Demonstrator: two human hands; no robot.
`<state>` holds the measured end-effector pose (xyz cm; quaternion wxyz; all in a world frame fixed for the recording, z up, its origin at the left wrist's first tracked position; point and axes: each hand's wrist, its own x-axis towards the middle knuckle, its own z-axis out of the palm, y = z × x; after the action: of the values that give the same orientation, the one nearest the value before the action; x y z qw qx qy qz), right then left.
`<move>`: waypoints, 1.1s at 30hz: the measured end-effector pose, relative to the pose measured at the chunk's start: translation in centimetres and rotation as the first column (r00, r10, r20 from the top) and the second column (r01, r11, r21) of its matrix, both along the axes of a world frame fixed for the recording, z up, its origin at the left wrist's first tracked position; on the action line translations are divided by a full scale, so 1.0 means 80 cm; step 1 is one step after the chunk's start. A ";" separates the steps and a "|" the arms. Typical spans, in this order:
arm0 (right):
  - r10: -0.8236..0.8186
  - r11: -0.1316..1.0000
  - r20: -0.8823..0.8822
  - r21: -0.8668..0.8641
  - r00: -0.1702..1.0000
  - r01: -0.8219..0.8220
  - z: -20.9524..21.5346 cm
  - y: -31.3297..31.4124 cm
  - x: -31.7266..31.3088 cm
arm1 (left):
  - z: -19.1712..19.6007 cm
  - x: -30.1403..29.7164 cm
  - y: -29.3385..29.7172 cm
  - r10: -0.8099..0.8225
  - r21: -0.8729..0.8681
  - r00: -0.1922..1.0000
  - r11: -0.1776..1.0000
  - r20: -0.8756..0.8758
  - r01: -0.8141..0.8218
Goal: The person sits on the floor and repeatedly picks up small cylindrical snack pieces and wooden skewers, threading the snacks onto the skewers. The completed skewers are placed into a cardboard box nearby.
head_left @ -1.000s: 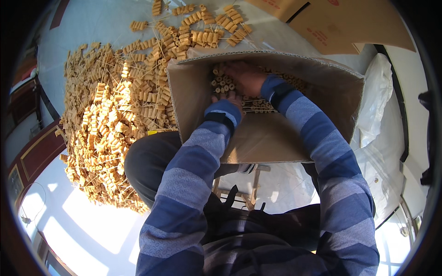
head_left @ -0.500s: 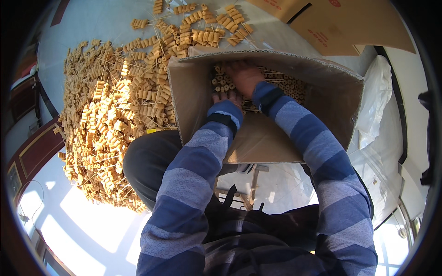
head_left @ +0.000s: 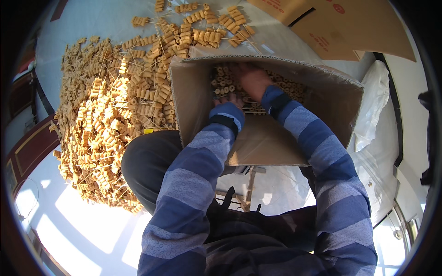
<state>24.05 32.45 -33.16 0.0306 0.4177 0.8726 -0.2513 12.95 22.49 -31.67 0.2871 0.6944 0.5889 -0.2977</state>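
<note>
Our left hand (head_left: 230,100) touches skewered rolls (head_left: 223,83) near the left edge of the carton (head_left: 269,140), perhaps steadying them, our right hand (head_left: 253,80) beside it; whether fingers grip any, we cannot tell. Outside that edge, a pile (head_left: 99,131) lies handily near.

a small packing workshop, by the look of it, though whether it is part of a home cannot be told. a big heap of skewered tan rolls (head_left: 103,133) spreads over the pale floor (head_left: 87,225); beside it stands an open carton (head_left: 271,142), with printed flat cardboard (head_left: 354,30) and clear plastic (head_left: 374,99) near. dark red panelling (head_left: 36,143) edges the sunlit room.
</note>
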 end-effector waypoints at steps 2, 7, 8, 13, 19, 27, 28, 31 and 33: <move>0.022 0.995 -0.011 0.096 1.000 -0.021 0.009 -0.013 0.016 | 0.001 0.002 0.003 0.012 0.012 1.000 1.000 -0.002 -0.012; 0.256 0.931 0.141 0.231 0.956 -0.283 0.020 -0.036 0.023 | 0.008 0.002 0.026 0.010 -0.304 1.000 0.952 0.000 -0.009; 0.274 0.939 0.127 0.179 0.953 -0.294 0.017 -0.038 0.017 | 0.012 0.001 0.027 -0.007 -0.310 1.000 0.951 -0.001 0.006; 0.176 0.969 0.098 0.157 0.980 -0.189 -0.009 -0.027 -0.008 | 0.020 0.000 0.027 0.037 -0.295 0.999 0.955 0.036 -0.025; 0.171 0.976 -0.013 -0.134 0.985 -0.171 0.000 0.006 -0.004 | 0.009 0.003 0.019 0.019 -0.241 1.000 0.970 -0.006 -0.020; 0.120 0.979 -0.135 -0.146 0.983 -0.140 0.021 -0.009 0.039 | -0.002 0.003 -0.005 0.013 0.045 1.000 0.999 0.022 -0.013; 0.081 0.981 -0.145 -0.166 0.986 -0.105 0.017 -0.012 0.032 | -0.001 0.002 -0.004 -0.020 0.048 1.000 0.999 0.004 0.020; -0.009 0.975 -0.125 -0.220 0.992 -0.019 0.006 -0.018 0.015 | 0.005 -0.002 0.000 -0.079 -0.014 0.997 0.997 -0.004 0.079; -0.015 0.972 -0.085 -0.235 0.996 -0.005 0.002 -0.017 0.012 | 0.006 -0.001 0.002 -0.063 0.005 0.998 0.998 0.011 0.063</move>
<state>25.03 31.12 -32.96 0.0415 0.4022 0.8362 -0.3707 12.89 22.68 -31.18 0.2793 0.7151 0.5656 -0.3014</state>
